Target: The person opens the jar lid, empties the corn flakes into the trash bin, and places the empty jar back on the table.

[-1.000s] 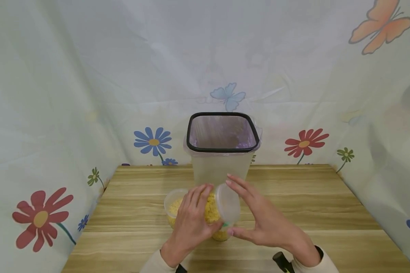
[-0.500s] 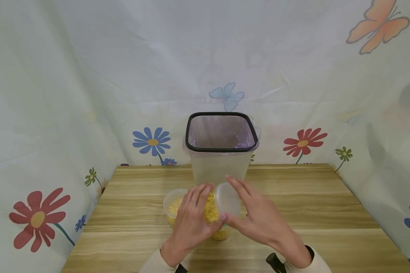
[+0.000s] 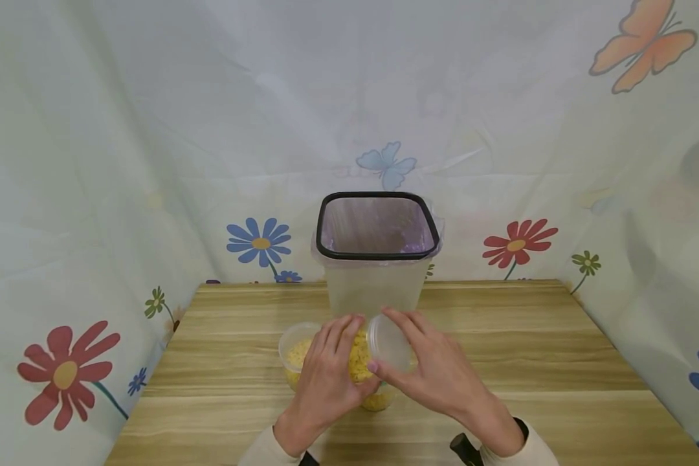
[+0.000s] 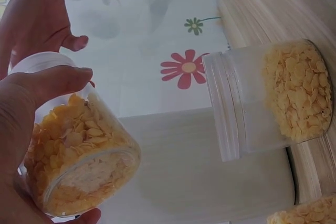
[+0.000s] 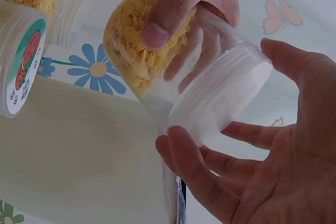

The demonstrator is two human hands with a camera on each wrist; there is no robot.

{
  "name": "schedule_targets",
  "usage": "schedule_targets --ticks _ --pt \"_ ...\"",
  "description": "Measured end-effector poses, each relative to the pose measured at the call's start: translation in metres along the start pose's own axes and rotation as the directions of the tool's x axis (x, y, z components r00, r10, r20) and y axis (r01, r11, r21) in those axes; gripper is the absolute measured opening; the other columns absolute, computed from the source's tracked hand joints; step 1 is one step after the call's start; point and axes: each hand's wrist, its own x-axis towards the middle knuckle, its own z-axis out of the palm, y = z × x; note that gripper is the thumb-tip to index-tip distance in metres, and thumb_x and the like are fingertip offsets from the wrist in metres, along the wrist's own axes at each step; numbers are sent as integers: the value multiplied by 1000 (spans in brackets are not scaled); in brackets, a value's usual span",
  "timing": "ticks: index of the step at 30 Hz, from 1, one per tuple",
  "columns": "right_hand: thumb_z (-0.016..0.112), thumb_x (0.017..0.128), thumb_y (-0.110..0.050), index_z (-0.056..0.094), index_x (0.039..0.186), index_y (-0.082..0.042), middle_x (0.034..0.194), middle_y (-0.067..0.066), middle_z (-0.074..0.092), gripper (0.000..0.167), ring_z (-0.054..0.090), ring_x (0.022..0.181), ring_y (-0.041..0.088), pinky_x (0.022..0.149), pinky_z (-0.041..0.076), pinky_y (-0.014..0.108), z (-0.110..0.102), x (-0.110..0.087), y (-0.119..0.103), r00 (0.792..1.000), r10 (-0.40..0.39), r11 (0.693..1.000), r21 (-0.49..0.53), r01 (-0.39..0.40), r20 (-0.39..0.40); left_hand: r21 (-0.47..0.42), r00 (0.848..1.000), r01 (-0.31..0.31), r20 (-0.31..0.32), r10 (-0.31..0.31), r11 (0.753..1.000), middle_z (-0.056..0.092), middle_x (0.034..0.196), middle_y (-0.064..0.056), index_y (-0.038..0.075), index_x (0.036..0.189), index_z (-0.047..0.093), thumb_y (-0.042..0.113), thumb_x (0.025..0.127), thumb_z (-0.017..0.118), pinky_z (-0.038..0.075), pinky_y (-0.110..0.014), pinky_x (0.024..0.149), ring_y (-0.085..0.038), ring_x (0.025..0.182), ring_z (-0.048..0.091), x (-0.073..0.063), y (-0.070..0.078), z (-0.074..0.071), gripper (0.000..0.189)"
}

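My left hand [image 3: 328,378] grips a clear plastic jar [image 4: 86,145] of yellow flakes, which look like cornflakes. It holds the jar tilted on its side, above the table, with the lidded end toward the right. At that end my right hand [image 3: 443,372] spans the whitish screw lid [image 5: 223,93], thumb and fingers on opposite sides of its rim. The lid sits on the jar's mouth; how tight it is does not show. In the right wrist view, the left thumb lies against the jar's wall.
Another lidded jar of flakes [image 4: 294,90] stands left of the left hand. A jar with a labelled lid [image 5: 26,64] stands below the held one, mostly hidden. Behind them is a pale bin with a black rim [image 3: 378,256] and a plastic liner, on the wooden table [image 3: 501,336].
My right hand has moved left and its spread fingers and thumb have come in onto the lid's rim. The left hand and the jar have hardly moved.
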Motion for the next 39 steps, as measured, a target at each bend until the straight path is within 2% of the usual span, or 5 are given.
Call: schedule_targets --ticks 6,12,23,33,39 --pt "77 81 -45 45 146 -24 140 3 53 76 63 84 9 62 50 16 -3 -1 8 987 -157 987 33 156 25 -9 1000 16 20 -16 1000 58 131 -3 11 137 51 48 70 81 51 -39 97 -22 121 55 -1 0 -1 82" --pt "81 79 -39 43 147 -24 147 4 48 79 57 125 25 87 57 42 -6 -1 13 956 -291 957 13 291 28 -13 1000 4 15 -3 1000 59 132 -3 12 138 49 58 67 83 52 -39 97 -21 121 55 -2 -2 -1 91" --pt "88 70 -17 40 149 -17 158 5 35 93 39 143 26 99 51 49 -10 -1 18 891 -445 896 34 443 95 -14 1000 11 27 -11 1000 58 132 -2 12 138 50 46 59 90 52 -38 97 -21 121 55 -2 0 -3 94" --pt "82 78 -37 37 151 -14 161 6 29 89 40 142 26 100 51 47 -10 -3 18 905 -421 904 107 414 54 -17 1000 4 10 -4 1000 58 132 -4 12 139 49 44 56 90 52 -39 96 -22 120 55 -2 -1 -3 98" --pt "79 79 -43 37 151 -17 158 4 33 87 46 137 26 99 51 46 -15 -3 10 944 -323 939 105 328 -65 -21 1000 14 24 -13 1000 57 132 -3 12 140 48 50 64 86 51 -38 98 -21 121 55 -1 -1 -3 92"
